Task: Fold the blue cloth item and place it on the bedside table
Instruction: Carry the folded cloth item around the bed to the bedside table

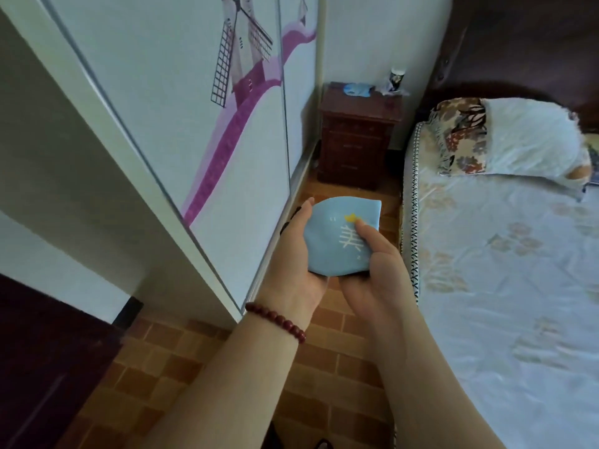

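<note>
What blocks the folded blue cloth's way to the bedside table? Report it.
Nothing visible. The left hand and right hand hold the blue cloth over tiled floor leading to the bedside table. Its top already bears another blue item and a cup at the back.

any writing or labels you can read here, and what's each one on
blue cloth: one large white character, probably "美", not certain.
cup on the bedside table: dark print, too blurred to read.
wardrobe door: a windmill picture, no words.
</note>
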Available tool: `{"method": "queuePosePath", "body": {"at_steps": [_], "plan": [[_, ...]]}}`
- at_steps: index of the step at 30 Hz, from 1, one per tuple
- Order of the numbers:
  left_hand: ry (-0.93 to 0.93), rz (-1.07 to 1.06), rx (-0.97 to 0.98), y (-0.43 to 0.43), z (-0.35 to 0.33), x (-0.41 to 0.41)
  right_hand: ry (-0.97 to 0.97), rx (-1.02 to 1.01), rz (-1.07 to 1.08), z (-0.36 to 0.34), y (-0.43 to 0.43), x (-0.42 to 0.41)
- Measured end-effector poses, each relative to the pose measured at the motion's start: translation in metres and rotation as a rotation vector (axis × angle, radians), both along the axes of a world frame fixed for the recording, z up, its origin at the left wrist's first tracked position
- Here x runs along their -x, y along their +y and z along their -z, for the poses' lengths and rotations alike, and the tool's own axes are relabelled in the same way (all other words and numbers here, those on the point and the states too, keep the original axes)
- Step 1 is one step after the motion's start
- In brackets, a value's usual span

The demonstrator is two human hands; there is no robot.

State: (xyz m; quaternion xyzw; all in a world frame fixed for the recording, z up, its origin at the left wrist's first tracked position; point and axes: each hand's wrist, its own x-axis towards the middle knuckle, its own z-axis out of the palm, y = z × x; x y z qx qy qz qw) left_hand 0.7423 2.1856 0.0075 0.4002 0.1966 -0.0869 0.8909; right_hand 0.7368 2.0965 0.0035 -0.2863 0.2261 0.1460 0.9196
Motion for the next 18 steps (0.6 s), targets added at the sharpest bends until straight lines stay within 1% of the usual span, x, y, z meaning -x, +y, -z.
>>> {"method": "queuePosePath", "body": {"at_steps": [6,13,18], "plan": [[0.044,0.067,0.012,-0.009,0.014,-0.083,0.031,0.059,0.079,0.013,-0.008,-0.078],[0.074,0.144,0.021,-0.004,-0.001,-0.209,0.004,0.083,0.191,0.001,0.000,-0.193],[0.034,0.172,0.047,0.001,-0.008,-0.280,0.009,0.093,0.227,-0.007,0.009,-0.262]]}}
